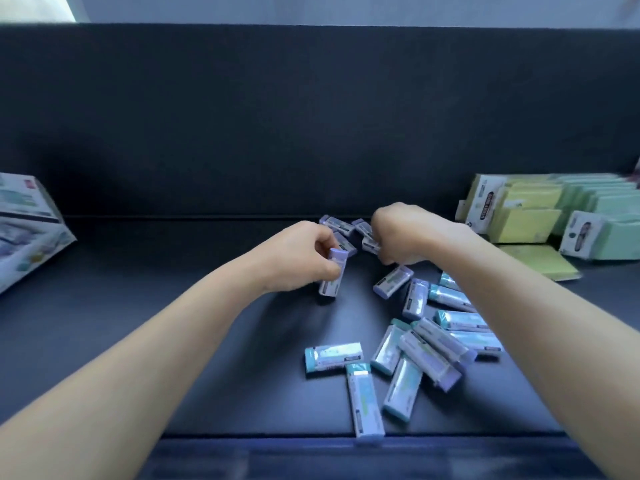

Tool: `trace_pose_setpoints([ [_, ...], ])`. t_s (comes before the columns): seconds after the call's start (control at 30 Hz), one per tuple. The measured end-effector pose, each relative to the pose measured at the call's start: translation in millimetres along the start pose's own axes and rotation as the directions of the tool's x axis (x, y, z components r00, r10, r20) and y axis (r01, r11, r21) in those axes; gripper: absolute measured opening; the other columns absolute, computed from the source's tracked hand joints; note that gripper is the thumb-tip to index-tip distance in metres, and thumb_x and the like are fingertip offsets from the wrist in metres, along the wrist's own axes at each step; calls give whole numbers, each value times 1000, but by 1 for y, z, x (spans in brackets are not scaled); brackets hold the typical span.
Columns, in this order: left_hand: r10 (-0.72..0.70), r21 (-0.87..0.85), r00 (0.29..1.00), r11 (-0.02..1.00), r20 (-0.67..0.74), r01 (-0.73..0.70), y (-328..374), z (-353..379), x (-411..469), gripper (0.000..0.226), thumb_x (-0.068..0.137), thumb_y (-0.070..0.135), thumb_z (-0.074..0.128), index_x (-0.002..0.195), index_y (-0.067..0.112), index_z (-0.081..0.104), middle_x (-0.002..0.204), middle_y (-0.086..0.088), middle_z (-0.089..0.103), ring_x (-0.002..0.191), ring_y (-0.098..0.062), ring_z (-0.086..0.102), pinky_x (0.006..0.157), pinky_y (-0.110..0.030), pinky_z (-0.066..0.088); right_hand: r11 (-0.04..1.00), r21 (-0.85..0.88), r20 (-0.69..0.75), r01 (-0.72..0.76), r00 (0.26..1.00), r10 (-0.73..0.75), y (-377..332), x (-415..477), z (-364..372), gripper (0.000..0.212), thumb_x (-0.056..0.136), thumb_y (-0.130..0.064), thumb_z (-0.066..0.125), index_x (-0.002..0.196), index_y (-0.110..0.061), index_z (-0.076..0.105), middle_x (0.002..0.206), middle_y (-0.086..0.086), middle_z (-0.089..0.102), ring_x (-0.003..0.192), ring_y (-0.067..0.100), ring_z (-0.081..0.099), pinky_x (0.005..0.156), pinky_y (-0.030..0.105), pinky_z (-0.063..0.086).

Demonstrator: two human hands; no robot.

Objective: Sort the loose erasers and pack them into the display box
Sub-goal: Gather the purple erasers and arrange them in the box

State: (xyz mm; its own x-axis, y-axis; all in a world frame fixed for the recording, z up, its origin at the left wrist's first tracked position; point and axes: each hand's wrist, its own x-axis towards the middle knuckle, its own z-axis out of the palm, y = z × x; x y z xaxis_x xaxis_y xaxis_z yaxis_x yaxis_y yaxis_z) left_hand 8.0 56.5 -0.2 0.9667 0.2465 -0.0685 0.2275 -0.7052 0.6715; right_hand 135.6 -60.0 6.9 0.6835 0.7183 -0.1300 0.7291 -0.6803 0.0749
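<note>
Several wrapped erasers lie loose on the dark table (pixel 214 375): purple-capped ones (pixel 393 279) at the middle and far side, teal-capped ones (pixel 334 355) nearer me and to the right. My left hand (pixel 298 254) holds a purple eraser (pixel 332 275) standing on end on the table. My right hand (pixel 408 237) is curled over the far purple erasers (pixel 369 242), fingers on one; whether it grips that eraser is hidden. The display box (pixel 24 230) lies tilted at the far left.
Stacks of yellow and green sticky-note packs (pixel 540 216) stand at the right rear. A dark upright panel (pixel 311 116) closes the back of the table. One teal eraser (pixel 363 400) reaches the table's front edge.
</note>
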Motion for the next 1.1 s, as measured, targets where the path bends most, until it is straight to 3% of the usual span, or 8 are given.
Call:
trace_pose_setpoints([
  [0.1,-29,-19,999,999,-23,29,4,5,-4,8,77,10,64,84,5,65,64,3,55,51,-7,42,50,-18,34,998,33,-26,48,999,-48,3,-3,-1,23,73,-6,61,59,-9,43,60,8,43,62,29,49,49,23,36],
  [0.17,-45,-32,998,999,-47,44,5,6,-8,10,77,12,64,83,5,66,66,2,57,58,-12,44,58,-24,37,989,132,-69,70,996,-61,1,-5,-7,8,75,-10,62,76,-8,54,71,7,52,68,30,53,54,25,41],
  [0.27,-64,-23,991,998,-120,61,4,0,-18,8,77,16,64,80,9,66,64,5,55,59,-12,43,60,-25,37,911,388,-130,140,987,-97,-7,-3,-18,22,76,-7,59,96,-15,54,76,1,55,58,19,51,42,25,45],
  [0.3,-72,-17,987,997,-144,70,3,-4,-22,7,77,17,64,80,11,66,63,6,55,58,-10,43,59,-24,37,872,457,-148,177,981,-121,-11,-2,-22,28,76,-6,58,100,-19,54,77,-2,54,57,17,52,47,28,49],
  [0.4,-98,-23,973,995,-209,96,-5,-20,-37,5,78,16,63,78,12,65,62,8,55,56,-8,42,55,-22,35,778,578,-177,246,969,-174,-32,4,-33,37,75,-5,60,101,-31,57,80,-2,57,61,21,57,62,39,57],
  [0.5,-130,-39,955,991,-267,124,-21,-38,-54,8,79,18,64,78,11,65,60,9,54,55,-8,42,54,-21,35,683,673,-201,284,959,-200,-61,11,-42,24,72,-1,63,86,-20,59,78,4,59,58,21,58,64,39,56],
  [0.77,-198,-73,901,980,-386,184,-90,-95,-103,10,79,21,66,73,14,62,61,8,54,56,-10,43,56,-24,36,678,644,-239,354,935,-261,-165,19,-67,22,74,-10,75,66,-18,56,61,-6,52,52,7,45,46,20,34],
  [1.1,-153,-47,875,988,-459,147,-191,-184,-148,8,79,18,67,84,11,66,73,0,62,65,-12,50,64,-29,43,693,589,-299,414,909,-289,-311,38,-79,14,82,-6,65,75,-18,64,66,-9,55,57,6,47,47,17,35],
])
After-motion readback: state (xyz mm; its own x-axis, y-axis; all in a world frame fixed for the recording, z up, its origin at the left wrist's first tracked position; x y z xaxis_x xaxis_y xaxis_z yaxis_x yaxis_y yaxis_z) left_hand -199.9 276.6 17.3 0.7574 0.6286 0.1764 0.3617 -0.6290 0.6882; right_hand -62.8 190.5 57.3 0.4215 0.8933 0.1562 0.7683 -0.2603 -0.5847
